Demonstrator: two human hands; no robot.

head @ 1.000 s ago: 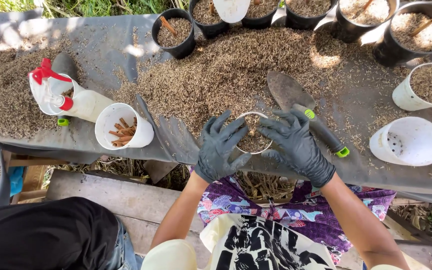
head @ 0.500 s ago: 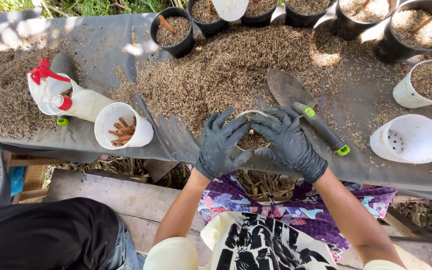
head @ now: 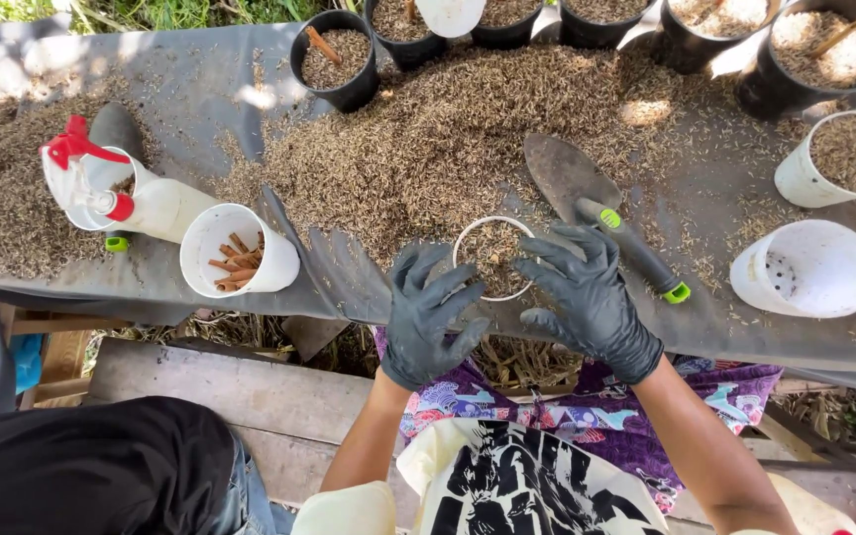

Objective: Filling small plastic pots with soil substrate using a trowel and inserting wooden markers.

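Inspector A: Both hands gloved. Left hand [head: 428, 317] and right hand [head: 591, 297] each wear a dark grey, thin, close-fitting glove ending at the wrist.

Inspector B: Confirmed. Forearms bare. Pale yellow short sleeves [head: 344, 510], a cream apron [head: 517, 481] with bold black print, and a purple patterned skirt [head: 705, 391].

An outdoor potting bench in a garden: grass [head: 101, 10] shows past the far edge of the sheet-covered table [head: 190, 79], husk mix [head: 448, 129] is heaped at its middle, filled black pots [head: 334, 59] line the far edge, and a trowel [head: 601, 213] lies near the front edge.
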